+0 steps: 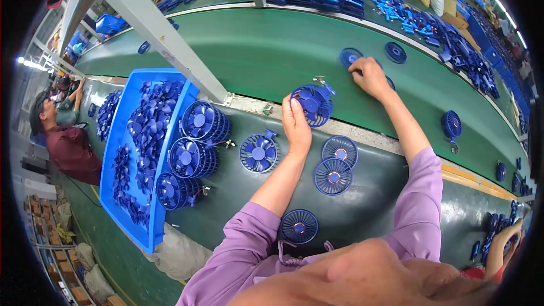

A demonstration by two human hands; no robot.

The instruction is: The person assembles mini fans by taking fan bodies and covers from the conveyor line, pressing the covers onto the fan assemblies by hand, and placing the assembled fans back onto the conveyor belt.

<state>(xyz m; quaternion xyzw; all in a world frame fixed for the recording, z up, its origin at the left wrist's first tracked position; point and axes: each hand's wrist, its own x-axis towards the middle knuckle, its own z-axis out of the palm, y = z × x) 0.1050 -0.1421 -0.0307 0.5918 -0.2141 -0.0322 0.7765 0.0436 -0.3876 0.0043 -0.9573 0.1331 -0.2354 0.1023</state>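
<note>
My left hand (297, 127) is wrapped round a blue fan head (311, 105), with its blades showing inside the cage and a small metal piece at its top. Out over the green conveyor, my right hand (372, 81) has its fingers closed at the rim of a round blue fan grille (349, 55). Another grille (390, 83) is partly hidden behind that hand. Between my forearms lie two overlapping grilles (333, 177), and a third grille (299, 226) is close to my body. A bladed fan head (259, 153) rests left of my left forearm.
Stacked fan cages (188, 157) stand beside a blue bin (158, 224) of loose fan blades. A grey metal post (187, 59) rises at the conveyor's near edge. More fan parts (451, 124) lie on the conveyor (249, 39). Co-workers sit across it and at both sides.
</note>
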